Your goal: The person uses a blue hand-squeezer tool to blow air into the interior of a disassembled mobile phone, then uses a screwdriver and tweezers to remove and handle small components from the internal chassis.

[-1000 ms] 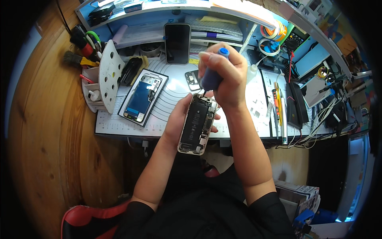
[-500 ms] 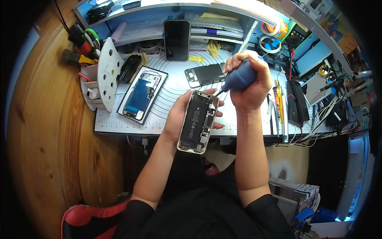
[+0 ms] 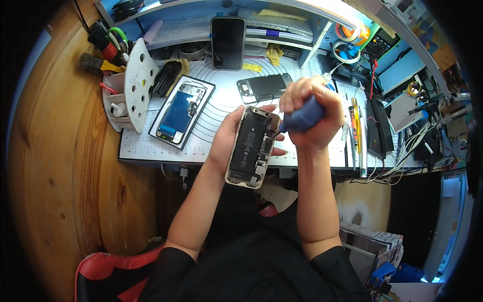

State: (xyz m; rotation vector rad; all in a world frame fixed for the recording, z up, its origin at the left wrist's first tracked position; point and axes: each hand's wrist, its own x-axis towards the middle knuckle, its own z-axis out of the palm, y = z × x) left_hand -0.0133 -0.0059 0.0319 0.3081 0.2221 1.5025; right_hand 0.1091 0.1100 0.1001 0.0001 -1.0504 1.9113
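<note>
My left hand [image 3: 222,143] is closed around an opened phone [image 3: 244,151], which shows its black battery and internal boards. My right hand [image 3: 327,121] grips a dark blue rubber air blower [image 3: 307,115], its narrow nozzle angled down to the phone's upper right side. Just beyond both hands lies a detached dark screen panel [image 3: 261,86] on the mat. To the left, a screen part [image 3: 176,113] with blue film rests in an open box. A dark phone [image 3: 227,45] stands upright at the back.
A white perforated tool holder [image 3: 135,80] with brushes is at the left. Pens and tools [image 3: 359,141], a black case [image 3: 378,126], tangled cables [image 3: 407,151] and a multimeter [image 3: 375,45] crowd the right. A shelf runs along the back of the mat [image 3: 206,131].
The blower has tipped from upright to slanted and moved right. Its nozzle has gone from the phone's top end down along the right side, uncovering the screen panel.
</note>
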